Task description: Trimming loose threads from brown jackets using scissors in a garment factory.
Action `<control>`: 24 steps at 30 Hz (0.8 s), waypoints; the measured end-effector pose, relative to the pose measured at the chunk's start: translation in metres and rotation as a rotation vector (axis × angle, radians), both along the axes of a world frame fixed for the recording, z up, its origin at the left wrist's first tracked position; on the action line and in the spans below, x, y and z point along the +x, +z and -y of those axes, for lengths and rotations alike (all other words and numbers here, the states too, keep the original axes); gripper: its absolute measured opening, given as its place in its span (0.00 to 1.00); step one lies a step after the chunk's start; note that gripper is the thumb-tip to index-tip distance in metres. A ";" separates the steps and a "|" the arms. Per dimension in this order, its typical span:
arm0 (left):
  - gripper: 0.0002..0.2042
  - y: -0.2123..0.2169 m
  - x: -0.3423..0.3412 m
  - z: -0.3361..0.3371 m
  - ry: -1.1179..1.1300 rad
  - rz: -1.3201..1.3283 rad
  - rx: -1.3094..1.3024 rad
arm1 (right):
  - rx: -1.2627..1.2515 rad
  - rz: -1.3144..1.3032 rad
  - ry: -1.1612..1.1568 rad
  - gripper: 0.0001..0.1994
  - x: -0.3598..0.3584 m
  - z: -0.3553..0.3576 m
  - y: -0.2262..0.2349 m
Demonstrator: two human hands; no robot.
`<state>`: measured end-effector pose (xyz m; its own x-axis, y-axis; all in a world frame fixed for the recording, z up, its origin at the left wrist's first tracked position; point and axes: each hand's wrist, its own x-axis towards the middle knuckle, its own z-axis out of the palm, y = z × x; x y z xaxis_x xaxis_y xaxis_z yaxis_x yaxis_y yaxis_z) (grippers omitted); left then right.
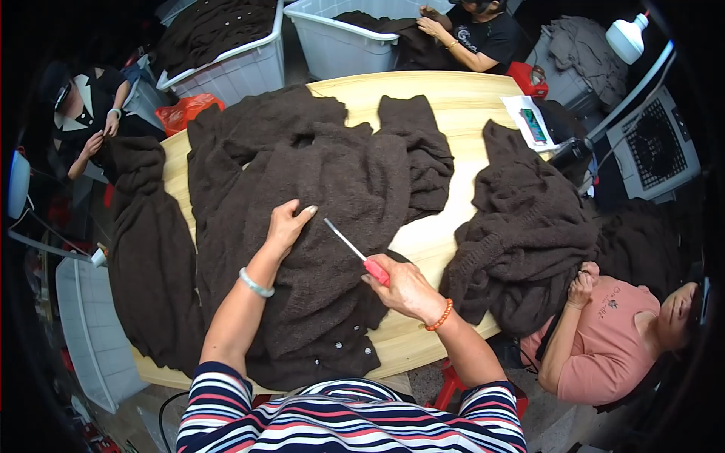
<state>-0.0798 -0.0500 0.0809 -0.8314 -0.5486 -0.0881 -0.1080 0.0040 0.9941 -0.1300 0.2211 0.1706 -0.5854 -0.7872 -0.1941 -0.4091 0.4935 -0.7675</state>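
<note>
A dark brown knitted cardigan lies spread on the pale wooden table in front of me, with several shiny buttons near its lower edge. My left hand rests on the middle of it, fingers curled into the knit and the thumb pointing right. Exactly how much fabric the fingers grip is partly hidden. My right hand is closed round the red handle of a tool with a thin metal shaft. The shaft points up and left over the knit, its tip a little right of my left thumb; the tip's shape is too small to tell.
More brown knitwear is heaped at the right, and another piece hangs over the left edge. Co-workers sit at left, far side and right. Grey bins stand beyond the table. A phone and a lamp are at far right.
</note>
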 end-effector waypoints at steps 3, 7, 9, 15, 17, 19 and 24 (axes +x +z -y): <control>0.10 0.007 0.025 0.000 -0.135 0.227 -0.274 | -0.130 -0.024 -0.041 0.14 0.013 -0.019 -0.006; 0.08 -0.014 0.062 0.002 -0.016 0.142 -0.256 | 0.079 0.067 0.191 0.15 0.038 -0.017 -0.023; 0.07 -0.031 0.077 0.012 0.019 0.156 -0.310 | 0.064 0.131 0.330 0.13 0.054 -0.017 -0.010; 0.09 -0.068 0.095 -0.026 0.114 -0.005 -0.384 | -0.007 0.020 0.033 0.16 0.083 -0.039 -0.055; 0.12 -0.071 0.099 -0.041 0.179 -0.001 -0.536 | -0.071 0.015 -0.077 0.16 0.084 -0.050 -0.055; 0.13 -0.075 0.100 -0.045 0.209 0.023 -0.659 | -0.100 -0.014 -0.285 0.18 0.082 -0.065 -0.055; 0.14 -0.078 0.100 -0.038 0.181 0.077 -0.641 | 0.126 -0.119 -0.686 0.16 0.039 -0.118 -0.115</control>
<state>0.0198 -0.0122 0.0033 -0.7255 -0.6426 0.2466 -0.2330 0.5664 0.7905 -0.0910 0.3388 0.0559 -0.9642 -0.2090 -0.1635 -0.0516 0.7521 -0.6571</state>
